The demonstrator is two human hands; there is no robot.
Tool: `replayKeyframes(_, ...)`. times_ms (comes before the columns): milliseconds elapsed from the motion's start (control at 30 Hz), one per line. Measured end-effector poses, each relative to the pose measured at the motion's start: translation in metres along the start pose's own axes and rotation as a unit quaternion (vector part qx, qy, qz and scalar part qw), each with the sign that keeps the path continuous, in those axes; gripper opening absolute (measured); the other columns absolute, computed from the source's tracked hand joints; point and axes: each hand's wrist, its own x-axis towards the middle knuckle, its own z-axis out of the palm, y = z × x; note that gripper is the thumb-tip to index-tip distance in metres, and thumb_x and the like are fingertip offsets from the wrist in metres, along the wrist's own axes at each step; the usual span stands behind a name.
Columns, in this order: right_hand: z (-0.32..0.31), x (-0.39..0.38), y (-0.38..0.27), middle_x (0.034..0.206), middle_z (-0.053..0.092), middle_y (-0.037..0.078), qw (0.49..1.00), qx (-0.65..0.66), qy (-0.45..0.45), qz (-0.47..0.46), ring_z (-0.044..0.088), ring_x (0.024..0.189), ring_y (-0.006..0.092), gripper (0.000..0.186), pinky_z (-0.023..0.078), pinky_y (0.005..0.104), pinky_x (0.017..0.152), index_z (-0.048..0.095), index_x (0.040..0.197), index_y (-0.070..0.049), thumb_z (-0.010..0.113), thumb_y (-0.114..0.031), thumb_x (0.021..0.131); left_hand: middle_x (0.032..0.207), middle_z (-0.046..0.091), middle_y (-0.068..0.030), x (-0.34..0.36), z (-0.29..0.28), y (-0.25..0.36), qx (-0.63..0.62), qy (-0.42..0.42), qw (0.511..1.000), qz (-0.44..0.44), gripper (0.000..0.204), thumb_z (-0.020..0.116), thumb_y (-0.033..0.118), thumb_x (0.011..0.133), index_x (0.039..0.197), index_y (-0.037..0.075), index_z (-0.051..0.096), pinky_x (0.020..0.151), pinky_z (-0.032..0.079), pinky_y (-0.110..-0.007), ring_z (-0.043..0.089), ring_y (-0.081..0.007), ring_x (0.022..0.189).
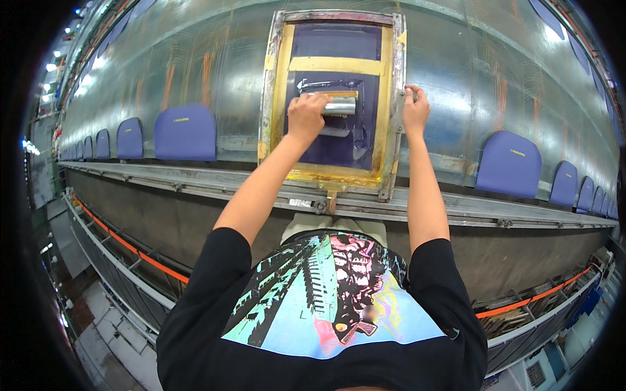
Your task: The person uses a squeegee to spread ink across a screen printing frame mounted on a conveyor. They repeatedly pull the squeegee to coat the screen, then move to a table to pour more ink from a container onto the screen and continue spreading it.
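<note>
A silver squeegee-like tool point(342, 104) is held in the closed grip of the left hand point(306, 117), at the upper centre of the picture, over the dark mesh of a taped printing screen point(398, 65). The right hand point(416, 112) is placed beside the screen's right edge, fingers curled; whether anything is pinched cannot be told. Purple panels point(185, 133) are ranged left and right along the metal desk point(450, 85).
</note>
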Motion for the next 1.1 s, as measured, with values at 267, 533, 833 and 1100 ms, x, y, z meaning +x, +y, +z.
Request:
replayKeyframes(267, -0.005, 0.03, 0.032, 0.08, 0.072, 0.01, 0.996, 0.031, -0.076, 0.033, 0.065, 0.073, 0.0207, 0.021, 0.051, 0.0389, 0.072, 0.077, 0.111, -0.011, 0.067, -0.024, 0.098, 0.124, 0.074, -0.0007, -0.115, -0.018, 0.024, -0.027, -0.039, 0.997, 0.067, 0.051, 0.068, -0.004, 0.073, 0.119, 0.017, 0.073, 0.094, 0.053, -0.042, 0.068, -0.0249, 0.114)
replayKeyframes(533, 0.001, -0.006, -0.048, 0.082, 0.072, 0.009, 0.993, 0.005, 0.044, -0.105, 0.064, 0.074, 0.0187, 0.021, 0.051, 0.0375, 0.072, 0.076, 0.109, -0.009, 0.066, -0.024, 0.099, 0.133, 0.07, -0.0043, -0.137, -0.064, 0.015, -0.105, -0.07, 0.991, 0.045, 0.057, 0.072, -0.001, 0.072, 0.127, 0.013, 0.07, 0.104, 0.052, -0.042, 0.065, -0.0276, 0.124)
replayKeyframes(833, 0.023, -0.07, -0.123, 0.067, 0.061, 0.006, 0.99, 0.081, 0.047, -0.103, 0.054, 0.059, 0.0168, 0.018, 0.044, 0.0373, 0.061, 0.075, 0.108, -0.009, 0.065, -0.023, 0.1, 0.132, 0.072, -0.0044, -0.131, -0.174, -0.015, -0.068, -0.081, 0.994, 0.007, 0.053, 0.069, -0.004, 0.076, 0.126, 0.014, 0.072, 0.098, 0.054, -0.042, 0.066, -0.0271, 0.121)
replayKeyframes(1100, 0.025, -0.084, -0.134, 0.075, 0.068, 0.013, 0.996, 0.048, 0.033, -0.062, 0.063, 0.063, 0.0267, 0.019, 0.048, 0.0423, 0.067, 0.073, 0.11, -0.011, 0.062, -0.023, 0.101, 0.137, 0.069, -0.002, -0.155, -0.178, -0.017, -0.046, -0.06, 0.997, -0.008, 0.057, 0.069, -0.006, 0.076, 0.128, 0.016, 0.071, 0.102, 0.051, -0.044, 0.063, -0.0291, 0.126)
